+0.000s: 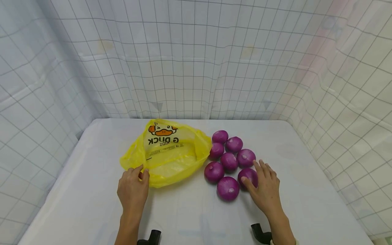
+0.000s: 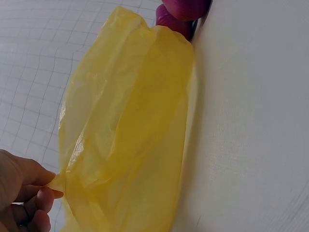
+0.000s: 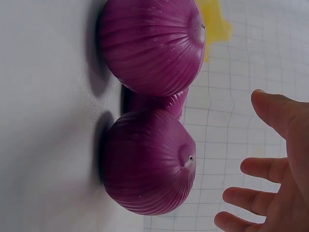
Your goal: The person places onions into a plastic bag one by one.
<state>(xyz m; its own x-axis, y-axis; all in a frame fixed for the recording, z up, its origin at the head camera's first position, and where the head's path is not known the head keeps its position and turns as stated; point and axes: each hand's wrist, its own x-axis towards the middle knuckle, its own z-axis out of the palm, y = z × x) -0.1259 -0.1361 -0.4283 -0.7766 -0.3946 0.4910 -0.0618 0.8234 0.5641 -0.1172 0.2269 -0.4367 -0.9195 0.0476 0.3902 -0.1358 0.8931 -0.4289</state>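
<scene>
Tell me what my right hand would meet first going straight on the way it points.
Probably the purple onion under your right hand, between thumb and fingers in the head view; the exact gap is unclear.

On R wrist cam I see R hand, fingers spread, w/ a gap btwn it & 2 purple onions on white surface; 3rd onion partly hidden behind. Yellow plastic up top, gridded sheet in bg.

Head view is looking down from six o'clock; wrist views are looking sideways, nearer. All are sharing the yellow bag.
</scene>
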